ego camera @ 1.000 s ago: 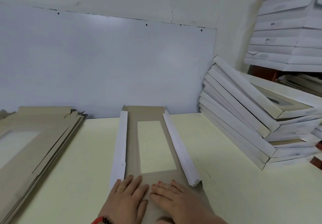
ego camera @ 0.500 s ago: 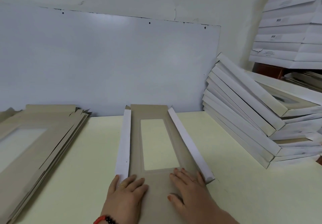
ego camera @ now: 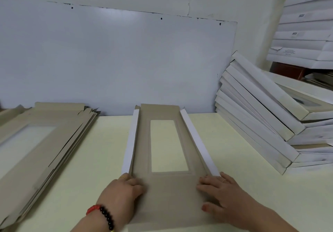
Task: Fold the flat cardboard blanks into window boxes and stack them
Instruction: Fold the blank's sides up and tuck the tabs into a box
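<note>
Head view, only cam we've got: one cardboard blank [ego camera: 168, 192] lies flat on the pale yellow table [ego camera: 234, 186], brown side up, running straight away from the person twd the wall, its far end just reaching the white board [ego camera: 117, 60] fixed there. Rectangular window cutout [ego camera: 168, 145] sits mid-panel, table showing thru it. Both long side flaps are up: left flap [ego camera: 130, 145] and right flap [ego camera: 197, 141] show their white faces, tilted rather than fully upright. Left hand [ego camera: 120, 194] is at the blank's left edge, near the flap's close end, fingers curled over onto the brown panel – pressing on it, can't tell if it's really gripping. Red-and-black bead bracelet [ego camera: 102, 213] on that wrist. Right hand [ego camera: 221, 194] mirrors it on the right edge, fingers straight-ish and spread flat on the panel by the right flap's close end, thumb lower down on the cardboard, so it's pressing w/ a flat hand, not clutching. To the left, a stack of flat blanks [ego camera: 41, 141] lies brown side up, touching the wall, well apart from the working piece. To the right, a leaning pile of folded boxes [ego camera: 261, 123], white sides out, stands on the table by the board's right end. Upper right, more white boxes [ego camera: 306, 33] stacked high.
</note>
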A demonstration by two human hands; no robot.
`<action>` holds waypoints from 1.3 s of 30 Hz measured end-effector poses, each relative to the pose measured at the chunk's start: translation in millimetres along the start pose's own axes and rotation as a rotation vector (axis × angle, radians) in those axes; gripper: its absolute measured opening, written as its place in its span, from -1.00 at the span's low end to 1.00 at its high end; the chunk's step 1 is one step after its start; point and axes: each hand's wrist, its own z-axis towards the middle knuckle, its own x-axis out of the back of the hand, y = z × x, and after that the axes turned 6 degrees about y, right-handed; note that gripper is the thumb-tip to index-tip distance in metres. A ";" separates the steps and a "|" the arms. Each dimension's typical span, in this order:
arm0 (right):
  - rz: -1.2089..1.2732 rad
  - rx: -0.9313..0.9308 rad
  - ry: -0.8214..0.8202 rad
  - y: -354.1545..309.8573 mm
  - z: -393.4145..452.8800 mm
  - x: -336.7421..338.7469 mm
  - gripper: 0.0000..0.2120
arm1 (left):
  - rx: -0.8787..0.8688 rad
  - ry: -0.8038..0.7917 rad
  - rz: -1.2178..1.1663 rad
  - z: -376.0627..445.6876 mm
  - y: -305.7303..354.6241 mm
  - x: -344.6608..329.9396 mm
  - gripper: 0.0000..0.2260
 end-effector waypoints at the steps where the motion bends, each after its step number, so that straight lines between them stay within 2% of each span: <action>1: 0.039 -0.003 -0.086 6.1 -3.5 -0.8 -0.30 | -0.036 -0.021 -0.011 -1.8 -2.1 1.2 -0.50; 3: 0.053 0.027 -0.234 10.8 -7.7 2.0 -0.11 | -0.053 -0.085 -0.012 -5.0 -5.6 9.0 -0.54; 6: 0.014 0.056 -0.255 10.7 -8.7 4.3 -0.07 | -0.038 -0.201 0.134 -6.9 -7.0 21.3 -0.59; 8: -0.023 0.070 -0.219 12.9 -6.9 6.4 -0.16 | -0.006 -0.261 0.216 -9.0 -11.5 22.0 -0.55; 10: -0.058 0.098 -0.189 17.4 -4.1 7.3 -0.35 | 0.027 -0.306 0.246 -12.3 -15.9 21.7 -0.51; 13: 0.096 0.052 -0.091 22.9 -0.5 2.4 -0.63 | 0.072 -0.321 0.186 -19.9 -24.8 24.8 -0.48; 16: 0.245 -0.080 0.102 25.6 5.9 -9.5 -0.81 | 0.178 -0.327 0.054 -21.1 -32.1 21.6 -0.51; 18: 0.296 -0.225 0.151 23.0 9.7 -14.7 -0.81 | 0.307 -0.282 -0.035 -18.2 -35.0 17.3 -0.63; 20: 0.415 -0.371 0.210 18.2 12.8 -16.1 -0.93 | 0.418 -0.234 -0.077 -15.1 -33.4 13.0 -0.68; 21: 0.468 -0.442 0.242 14.6 14.3 -15.6 -0.88 | 0.455 -0.202 -0.078 -13.9 -30.2 9.9 -0.68; 23: 0.550 -0.536 0.277 5.8 17.0 -17.5 -0.64 | 0.530 -0.121 -0.083 -10.0 -21.9 2.6 -0.74; 25: 0.530 -0.579 0.306 -2.9 21.9 -23.3 -0.43 | 0.583 -0.063 -0.047 -3.8 -11.9 -2.5 -0.76; 27: 0.378 -0.567 0.349 -14.6 27.5 -30.3 -0.33 | 0.616 -0.015 -0.004 2.1 -3.2 -9.6 -0.57; 29: 0.145 -0.558 0.325 -29.3 35.5 -37.2 -0.34 | 0.594 0.018 0.061 7.1 6.0 -16.7 -0.40; 30: 0.057 -0.565 0.291 -35.2 38.8 -42.7 -0.35 | 0.565 0.004 0.068 11.2 11.4 -17.6 -0.39; 33: -0.117 -0.575 0.165 -52.6 48.6 -50.2 -0.36 | 0.335 -0.013 0.160 21.3 29.2 -22.3 -0.50; 36: -0.125 -0.466 0.200 -76.1 56.5 -46.5 -0.42 | 0.230 -0.101 0.097 27.4 46.0 -19.1 -0.49; 39: -0.069 -0.216 0.145 -89.9 65.3 -40.4 -0.48 | 0.150 -0.208 0.015 28.1 51.9 -32.3 -0.44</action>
